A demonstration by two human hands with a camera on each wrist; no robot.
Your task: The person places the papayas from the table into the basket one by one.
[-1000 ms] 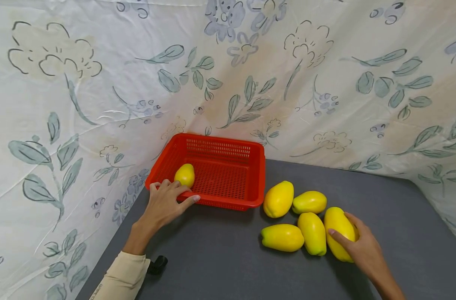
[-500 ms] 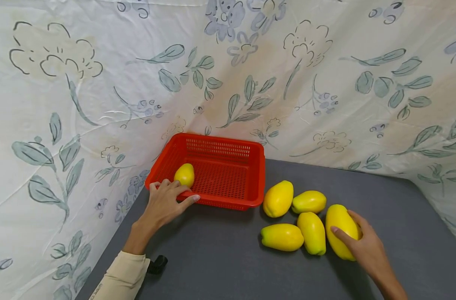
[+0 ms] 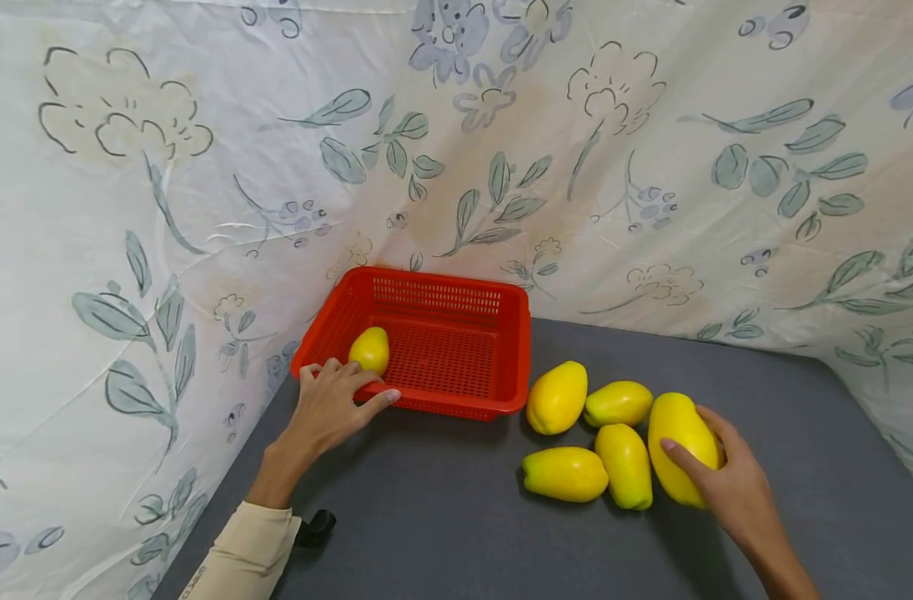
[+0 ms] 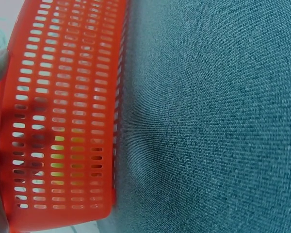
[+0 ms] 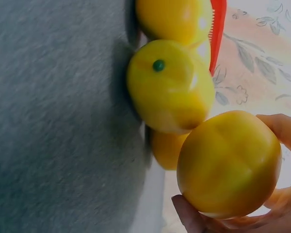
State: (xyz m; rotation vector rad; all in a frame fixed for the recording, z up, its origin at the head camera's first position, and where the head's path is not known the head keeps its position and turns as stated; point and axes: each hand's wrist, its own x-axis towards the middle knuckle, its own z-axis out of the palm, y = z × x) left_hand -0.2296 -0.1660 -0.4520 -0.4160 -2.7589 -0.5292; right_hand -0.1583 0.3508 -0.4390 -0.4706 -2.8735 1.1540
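Yellow fruit (image 3: pixel 674 417) sits in the right hand (image 3: pixel 737 483), held between the thumb and fingers, off the table (image 3: pixel 456 533) with its shadow below. Six such fruits can be counted: this one, four lying on the grey table, and one in the near left corner of a single red basket (image 3: pixel 512 350). The four form a loose cluster between the basket and the right hand, one of them just beside the basket's right wall; two show greenish ends toward the person. The left hand (image 3: pixel 336 408) holds the basket's near rim, fingers bent over it and thumb along it; whether they touch the fruit inside cannot be told. Small dark lettering runs along the beige sleeve (image 3: pixel 246 546), too cut off to read. One black object (image 3: pixel 317 530) shows beside the cuff. Flower-and-leaf patterned cloth (image 3: pixel 456 150) hangs behind and to the left.
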